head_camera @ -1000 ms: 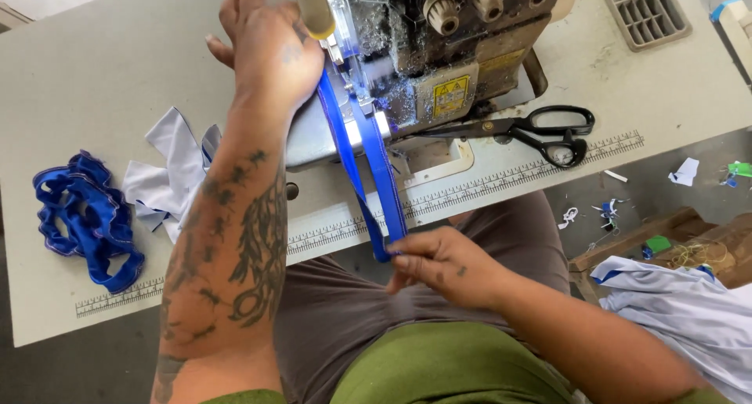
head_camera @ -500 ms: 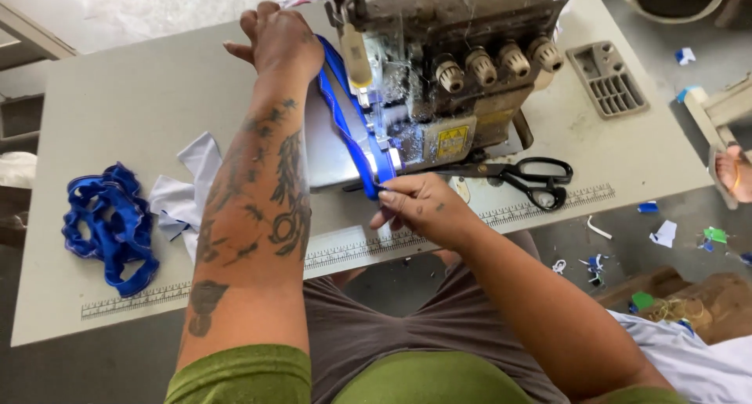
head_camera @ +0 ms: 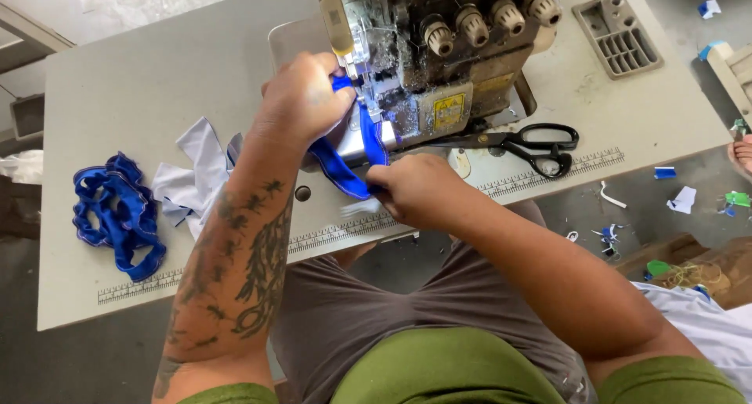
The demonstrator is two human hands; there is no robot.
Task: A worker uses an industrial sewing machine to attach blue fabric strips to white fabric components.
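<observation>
The blue strip (head_camera: pixel 345 169), long and slack a second ago, now bunches short at the overlock machine (head_camera: pixel 439 51) — left hand (head_camera: pixel 301 98) pinching it at eleven o'clock, right hand (head_camera: pixel 411 188) gripping its near end — so the seam looks nearly fed through

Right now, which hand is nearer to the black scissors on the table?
Right. The right hand grips the blue strip at the table's front edge, just left of the black scissors. The left hand is farther left, at the sewing machine's needle area.
</observation>
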